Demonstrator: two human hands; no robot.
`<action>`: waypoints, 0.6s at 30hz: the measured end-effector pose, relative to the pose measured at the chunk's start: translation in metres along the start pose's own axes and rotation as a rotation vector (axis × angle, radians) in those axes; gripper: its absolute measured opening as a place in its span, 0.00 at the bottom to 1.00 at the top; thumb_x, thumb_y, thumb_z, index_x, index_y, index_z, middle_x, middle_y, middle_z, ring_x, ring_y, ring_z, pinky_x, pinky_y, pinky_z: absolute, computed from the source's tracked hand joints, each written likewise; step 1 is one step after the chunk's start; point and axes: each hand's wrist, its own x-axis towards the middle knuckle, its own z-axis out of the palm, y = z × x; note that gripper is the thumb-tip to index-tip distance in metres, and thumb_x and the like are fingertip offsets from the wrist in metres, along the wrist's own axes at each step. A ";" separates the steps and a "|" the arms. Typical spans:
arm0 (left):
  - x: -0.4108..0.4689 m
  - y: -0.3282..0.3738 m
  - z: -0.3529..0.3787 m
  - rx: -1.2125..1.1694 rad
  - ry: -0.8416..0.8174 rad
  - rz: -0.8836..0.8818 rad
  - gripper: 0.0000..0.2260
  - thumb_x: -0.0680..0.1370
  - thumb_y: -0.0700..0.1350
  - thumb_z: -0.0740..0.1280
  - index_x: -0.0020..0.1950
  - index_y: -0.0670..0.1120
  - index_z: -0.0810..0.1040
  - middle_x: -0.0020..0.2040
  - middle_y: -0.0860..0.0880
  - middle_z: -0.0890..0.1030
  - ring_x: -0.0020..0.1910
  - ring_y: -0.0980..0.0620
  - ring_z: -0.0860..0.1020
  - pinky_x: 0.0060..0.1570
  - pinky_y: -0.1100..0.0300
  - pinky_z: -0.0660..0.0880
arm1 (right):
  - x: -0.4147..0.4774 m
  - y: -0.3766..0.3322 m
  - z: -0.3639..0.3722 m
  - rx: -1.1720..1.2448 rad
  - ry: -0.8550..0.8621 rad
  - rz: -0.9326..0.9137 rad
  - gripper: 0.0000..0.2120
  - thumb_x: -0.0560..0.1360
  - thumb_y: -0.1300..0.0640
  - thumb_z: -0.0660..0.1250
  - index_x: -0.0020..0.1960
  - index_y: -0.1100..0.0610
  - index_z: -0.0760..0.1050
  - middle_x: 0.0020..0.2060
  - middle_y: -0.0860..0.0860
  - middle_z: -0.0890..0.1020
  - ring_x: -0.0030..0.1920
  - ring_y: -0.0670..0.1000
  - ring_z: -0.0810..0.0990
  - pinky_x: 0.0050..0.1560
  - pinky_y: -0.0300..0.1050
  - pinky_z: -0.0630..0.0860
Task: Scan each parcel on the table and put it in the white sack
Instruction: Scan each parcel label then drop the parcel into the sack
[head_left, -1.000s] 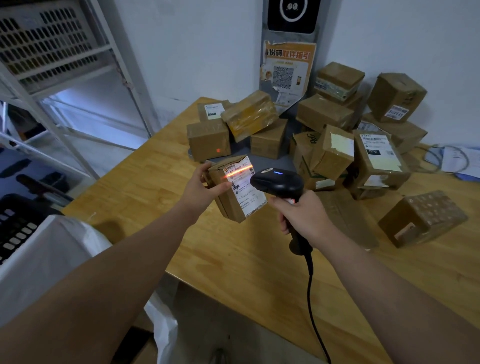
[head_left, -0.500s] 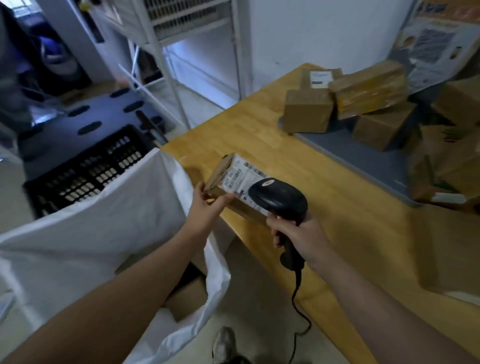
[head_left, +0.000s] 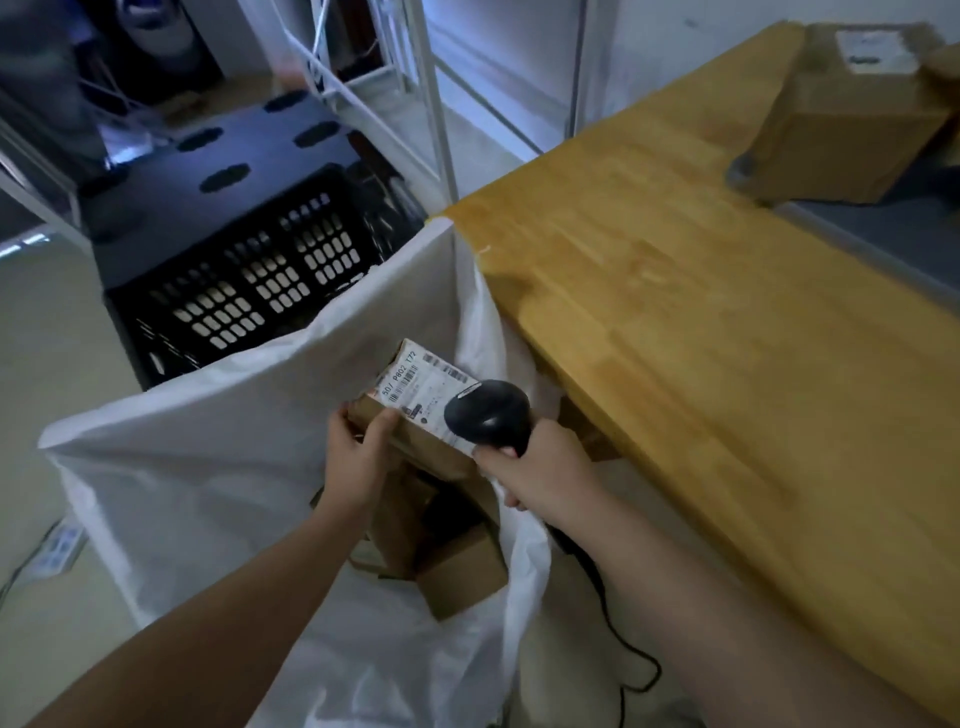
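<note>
One parcel (head_left: 415, 387), over the sack (head_left: 208, 467) mouth: small carton, probably light and stiff; best taken across its narrow end; my left hand (head_left: 358, 460) pinches that end, fingers curled; right hand (head_left: 545, 475) fingers wrap the scanner (head_left: 488, 413).

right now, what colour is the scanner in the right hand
Black, seen best in the head view: the scanner in the right hand.

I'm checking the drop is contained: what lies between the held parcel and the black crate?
In the head view, the raised far wall of the white sack stands between the parcel and the black crate.
</note>
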 end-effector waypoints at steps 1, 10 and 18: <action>0.006 -0.003 -0.003 -0.037 0.025 -0.016 0.16 0.81 0.46 0.63 0.67 0.46 0.66 0.54 0.49 0.77 0.49 0.54 0.77 0.40 0.64 0.74 | 0.004 0.001 0.007 -0.041 0.005 -0.002 0.09 0.72 0.55 0.69 0.35 0.54 0.72 0.26 0.51 0.79 0.32 0.53 0.82 0.41 0.51 0.81; 0.057 -0.062 -0.036 0.467 0.015 0.018 0.36 0.73 0.59 0.70 0.74 0.48 0.58 0.65 0.43 0.67 0.62 0.42 0.71 0.61 0.48 0.72 | 0.035 0.001 0.032 -0.180 0.090 -0.017 0.07 0.74 0.53 0.67 0.39 0.52 0.71 0.33 0.52 0.80 0.39 0.54 0.83 0.42 0.49 0.81; 0.098 -0.124 0.002 1.165 -0.365 0.044 0.42 0.71 0.67 0.67 0.75 0.48 0.54 0.72 0.41 0.62 0.68 0.39 0.65 0.64 0.47 0.69 | 0.057 0.006 0.044 -0.359 0.101 -0.028 0.11 0.74 0.52 0.67 0.37 0.50 0.68 0.32 0.49 0.76 0.36 0.49 0.78 0.33 0.41 0.68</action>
